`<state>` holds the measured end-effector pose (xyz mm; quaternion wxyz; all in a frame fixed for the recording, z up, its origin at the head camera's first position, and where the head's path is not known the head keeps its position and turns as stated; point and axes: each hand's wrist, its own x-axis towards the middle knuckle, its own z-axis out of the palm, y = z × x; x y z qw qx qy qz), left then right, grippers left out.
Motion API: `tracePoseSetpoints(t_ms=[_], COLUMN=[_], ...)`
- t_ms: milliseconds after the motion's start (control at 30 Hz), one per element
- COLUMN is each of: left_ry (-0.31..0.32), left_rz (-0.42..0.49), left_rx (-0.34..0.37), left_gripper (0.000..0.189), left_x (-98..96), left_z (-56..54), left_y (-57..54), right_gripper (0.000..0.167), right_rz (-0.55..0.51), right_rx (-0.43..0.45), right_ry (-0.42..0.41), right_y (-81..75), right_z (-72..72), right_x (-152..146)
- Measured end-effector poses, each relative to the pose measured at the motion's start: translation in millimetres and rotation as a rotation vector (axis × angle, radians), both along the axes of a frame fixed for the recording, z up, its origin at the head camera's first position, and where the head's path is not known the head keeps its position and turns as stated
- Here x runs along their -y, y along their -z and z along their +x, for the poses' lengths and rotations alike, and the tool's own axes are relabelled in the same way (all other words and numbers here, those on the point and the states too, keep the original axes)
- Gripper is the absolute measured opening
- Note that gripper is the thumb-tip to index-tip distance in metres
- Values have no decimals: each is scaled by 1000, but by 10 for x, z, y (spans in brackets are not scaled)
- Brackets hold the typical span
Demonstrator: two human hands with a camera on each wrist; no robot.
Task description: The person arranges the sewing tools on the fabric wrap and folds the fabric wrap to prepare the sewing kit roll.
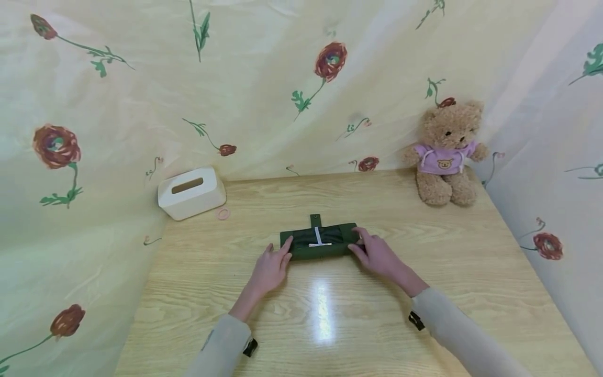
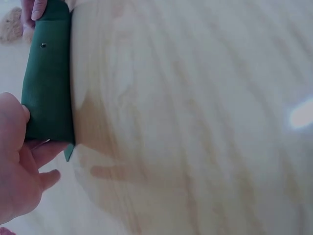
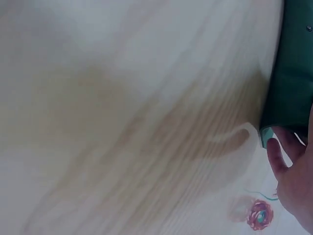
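A dark green case point(image 1: 306, 254) with a leather-like surface lies across the middle of the table, its black inside facing up with a pale band across it. Its strap point(image 1: 315, 220) with a metal snap sticks out on the far side. My left hand point(image 1: 270, 269) pinches the left end, thumb on the near panel and fingers behind it, as the left wrist view shows on the green panel point(image 2: 49, 88). At the right end, my right hand point(image 1: 381, 256) holds the case between thumb and fingers; some fingertips are hidden in the right wrist view behind the panel point(image 3: 293, 83).
A white tissue box point(image 1: 200, 201) stands at the back left, with a pink ring point(image 1: 223, 213) beside it. At the back right sits a teddy bear point(image 1: 445, 157) in a purple top. Flower-patterned cloth point(image 1: 264, 104) hangs behind the wooden table point(image 1: 226, 314).
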<state>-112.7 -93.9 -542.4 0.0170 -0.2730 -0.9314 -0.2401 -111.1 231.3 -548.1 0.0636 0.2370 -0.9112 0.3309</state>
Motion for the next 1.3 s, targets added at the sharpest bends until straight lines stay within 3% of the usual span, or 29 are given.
tracePoseSetpoints(t_ms=[200, 333, 433, 567, 700, 867, 1133, 1233, 1300], left_ry=[-82, -160, -239, -326, -358, -369, -435, -476, -451], left_rz=[61, 99, 110, 161, 186, 101, 14, -36, -116], left_rx=[25, 57, 65, 103, 109, 71, 73, 5, -90], left_gripper=[43, 27, 27, 31, 39, 36, 34, 33, 34], left_x=[-80, -161, -220, -287, -323, -313, -280, -300, -312], left_z=[-71, -121, -164, -211, -267, -339, -398, -405, -393], left_y=[-46, -86, -85, -85, -69, 4, 123, 168, 205], right_gripper=[48, 46, 47, 50, 50, 41, 47, 42, 40], right_rz=[-54, -78, -102, -114, -75, 4, 103, 132, 145], right_rx=[104, 180, 211, 186, 113, 58, 182, 199, 210], right_ry=[126, 188, 225, 262, 290, 335, 385, 385, 383], right_y=[10, -12, -34, -35, 15, 62, 59, 79, 88], right_z=[-143, -223, -260, -294, -333, -392, -497, -524, -542], right_x=[43, 77, 86, 91, 122, 164, 143, 134, 135])
